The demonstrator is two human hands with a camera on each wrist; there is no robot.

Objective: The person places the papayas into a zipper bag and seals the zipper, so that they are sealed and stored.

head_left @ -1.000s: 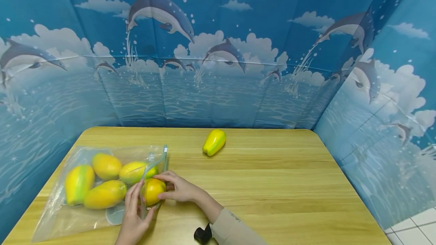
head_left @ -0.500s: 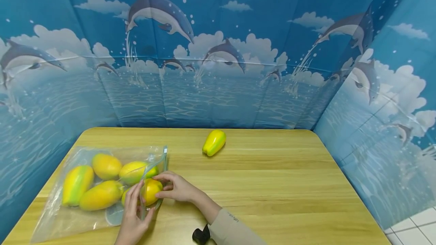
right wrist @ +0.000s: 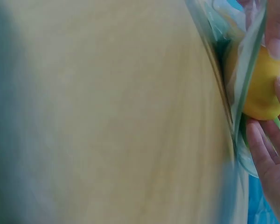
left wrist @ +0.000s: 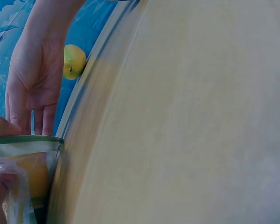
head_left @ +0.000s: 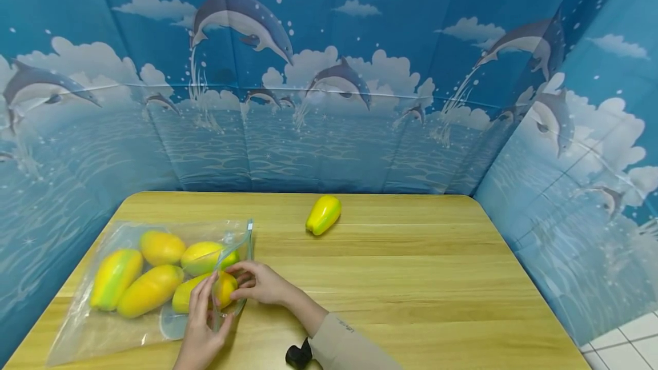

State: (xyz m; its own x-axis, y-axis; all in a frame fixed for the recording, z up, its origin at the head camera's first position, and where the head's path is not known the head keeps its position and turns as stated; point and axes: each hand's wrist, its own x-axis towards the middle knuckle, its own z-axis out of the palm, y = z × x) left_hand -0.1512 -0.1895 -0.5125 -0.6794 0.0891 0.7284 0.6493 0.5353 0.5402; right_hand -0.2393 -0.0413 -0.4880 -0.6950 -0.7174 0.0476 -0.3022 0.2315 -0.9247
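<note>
A clear zip bag lies on the left of the table with several yellow-green papayas in it. My left hand holds the near side of the bag's mouth, its thumb and fingers on the green-edged rim. At that opening, my right hand grips the outer end of a papaya, most of which lies inside the bag. The right wrist view shows fingers around this papaya's rounded end. Part of it is hidden behind the left hand and the rim.
One more papaya lies loose near the table's back edge. A black device sits at the right sleeve. Dolphin-printed curtains stand behind and beside the wooden table.
My right hand has moved slightly left, sliding the papaya deeper into the bag. Papayas inside have shifted a little leftward. My left hand stays at the rim.
</note>
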